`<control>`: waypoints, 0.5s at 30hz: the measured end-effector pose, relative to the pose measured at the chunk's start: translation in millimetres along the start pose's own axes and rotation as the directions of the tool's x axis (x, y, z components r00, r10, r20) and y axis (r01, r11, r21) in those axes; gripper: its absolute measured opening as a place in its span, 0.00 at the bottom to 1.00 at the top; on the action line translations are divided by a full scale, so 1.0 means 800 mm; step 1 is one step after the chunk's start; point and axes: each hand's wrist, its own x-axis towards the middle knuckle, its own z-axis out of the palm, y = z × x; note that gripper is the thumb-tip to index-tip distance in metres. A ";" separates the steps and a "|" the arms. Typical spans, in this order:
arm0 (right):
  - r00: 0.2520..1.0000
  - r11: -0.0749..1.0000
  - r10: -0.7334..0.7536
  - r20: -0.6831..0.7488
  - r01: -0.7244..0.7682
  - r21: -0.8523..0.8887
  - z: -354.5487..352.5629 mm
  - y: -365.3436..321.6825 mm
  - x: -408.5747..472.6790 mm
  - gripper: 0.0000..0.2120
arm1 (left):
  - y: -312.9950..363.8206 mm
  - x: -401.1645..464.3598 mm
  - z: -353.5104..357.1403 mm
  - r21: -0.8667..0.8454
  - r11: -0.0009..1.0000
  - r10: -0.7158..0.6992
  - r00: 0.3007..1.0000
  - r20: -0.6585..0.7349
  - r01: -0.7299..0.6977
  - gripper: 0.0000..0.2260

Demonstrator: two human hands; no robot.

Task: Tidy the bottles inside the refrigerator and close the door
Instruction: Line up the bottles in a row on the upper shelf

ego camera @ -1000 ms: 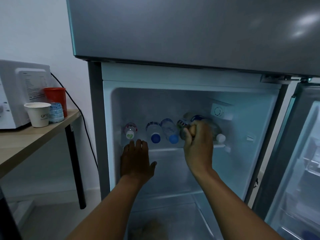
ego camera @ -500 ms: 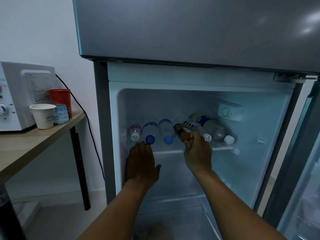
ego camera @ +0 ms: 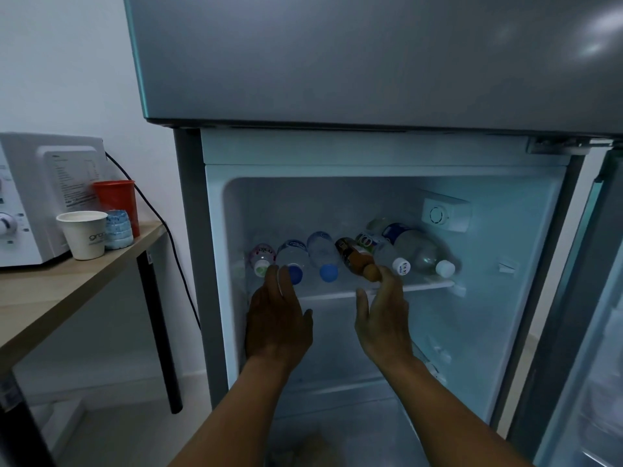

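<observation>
Several bottles lie on their sides on the refrigerator shelf (ego camera: 424, 285), caps facing me. From the left: a pink-labelled bottle (ego camera: 262, 257), two clear bottles with blue caps (ego camera: 292, 256) (ego camera: 323, 254), a brown bottle (ego camera: 356, 259), a clear bottle with a white cap (ego camera: 387, 254) and a larger clear bottle (ego camera: 423, 252). My left hand (ego camera: 276, 318) is open, fingertips just in front of the left blue cap. My right hand (ego camera: 382, 318) is open, fingertips beside the brown bottle's cap, holding nothing.
The open refrigerator door (ego camera: 593, 332) stands at the right edge. A wooden table (ego camera: 67, 291) on the left carries a white microwave (ego camera: 37, 197), a paper cup (ego camera: 84, 234), a red cup (ego camera: 116, 200) and a blue cup stack (ego camera: 118, 230). A black cable (ego camera: 161, 224) hangs beside the fridge.
My right hand has let go of the brown bottle and opened, dropping below the shelf edge. The brown bottle now lies in the row. My left hand rose slightly toward the caps.
</observation>
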 end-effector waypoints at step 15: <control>0.949 0.914 0.046 0.312 0.085 -0.396 0.003 -0.014 0.014 0.26 | -0.005 0.012 0.010 0.030 0.989 0.145 0.988 -0.043 -0.144 0.44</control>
